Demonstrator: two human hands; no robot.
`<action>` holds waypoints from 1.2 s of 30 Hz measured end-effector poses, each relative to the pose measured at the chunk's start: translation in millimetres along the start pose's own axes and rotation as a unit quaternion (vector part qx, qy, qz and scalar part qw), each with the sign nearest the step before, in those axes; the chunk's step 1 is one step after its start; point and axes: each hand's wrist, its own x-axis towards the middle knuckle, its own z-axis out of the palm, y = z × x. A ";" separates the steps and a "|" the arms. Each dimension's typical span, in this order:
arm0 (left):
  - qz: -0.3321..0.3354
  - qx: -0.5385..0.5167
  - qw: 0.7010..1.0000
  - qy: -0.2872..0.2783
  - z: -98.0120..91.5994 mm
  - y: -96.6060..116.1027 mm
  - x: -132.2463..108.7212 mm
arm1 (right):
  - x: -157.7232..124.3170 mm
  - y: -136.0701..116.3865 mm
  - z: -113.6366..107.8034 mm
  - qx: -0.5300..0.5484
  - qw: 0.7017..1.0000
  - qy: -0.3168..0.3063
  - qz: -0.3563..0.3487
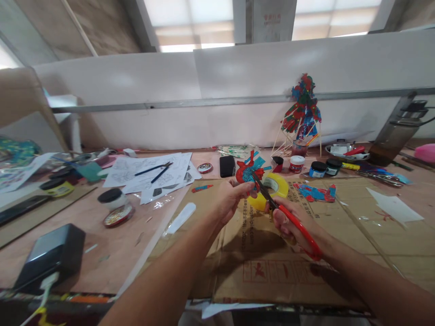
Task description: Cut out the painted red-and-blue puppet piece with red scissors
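Between the thumb and fingers of my left hand (231,197) is a red and blue painted cutout (245,171), held up above the cardboard. My right hand (288,222) grips red-handled scissors (299,231), whose dark blades reach to the cutout's right side. Whether the blades are parted there I cannot tell. Just behind and below both hands, a roll of yellow tape (278,185) lies on the cardboard sheet (238,253). Another red and blue cutout (316,193) rests to the right, and a small painted strip (202,188) lies to the left.
Paint jars (318,169) line the back right, near a cluster of painted figures on sticks (304,104). Line drawings with two dark pencils (161,172) lie at the left. A black box (54,253) with a white cable stands front left; a tinted bottle (394,131) stands far right.
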 end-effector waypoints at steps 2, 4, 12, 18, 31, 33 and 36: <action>-0.001 0.001 1.000 0.000 -0.6 0.1 0.5 | -0.5 -3.8 -0.1 -0.014 1.000 -0.003 -0.006; -0.001 -0.002 1.000 0.000 -1.4 -0.1 1.0 | -0.9 -6.7 -0.4 -0.028 1.000 -0.009 -0.012; -0.004 -0.009 1.000 -0.003 -3.3 -2.0 2.0 | 0.4 -5.8 -0.5 -0.033 0.999 -0.002 -0.021; -0.012 -0.019 1.000 0.006 -0.2 -2.1 0.4 | 0.4 -1.9 0.6 -0.018 1.000 0.007 0.001; -0.013 -0.032 0.999 0.007 8.6 -5.9 -3.2 | 0.7 4.3 3.3 -0.014 0.999 0.025 -0.017; -0.015 -0.036 0.999 0.007 9.1 -4.7 -3.8 | 0.5 3.1 3.6 -0.007 0.999 0.027 -0.018; -0.018 -0.042 0.999 0.006 9.7 -3.4 -4.6 | 0.2 1.2 4.6 -0.001 1.000 0.029 -0.010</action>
